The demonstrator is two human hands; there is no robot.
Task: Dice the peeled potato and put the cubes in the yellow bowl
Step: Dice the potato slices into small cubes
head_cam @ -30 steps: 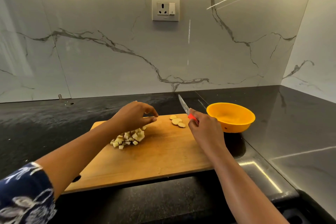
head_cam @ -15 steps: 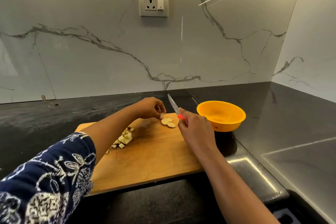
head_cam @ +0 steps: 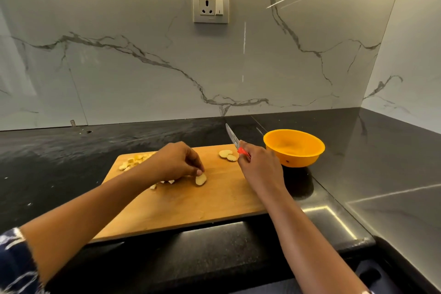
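A wooden cutting board (head_cam: 195,203) lies on the black counter. My left hand (head_cam: 175,162) pinches a round potato slice (head_cam: 201,179) and holds it down near the board's middle. Potato cubes (head_cam: 133,161) lie in a pile behind and under that hand, partly hidden by it. Two more potato slices (head_cam: 228,155) sit at the board's far right edge. My right hand (head_cam: 259,166) grips a red-handled knife (head_cam: 232,137) with its blade raised and pointing away. The yellow bowl (head_cam: 294,148) stands just right of the board and looks empty.
The black stone counter (head_cam: 381,174) runs along a marble wall that turns a corner on the right. A wall socket (head_cam: 210,6) sits high on the back wall. The counter's front edge drops off just below the board.
My left hand reached to the slices at the far right edge, took one and brought it back to the middle of the board. The right hand stayed with the knife raised.
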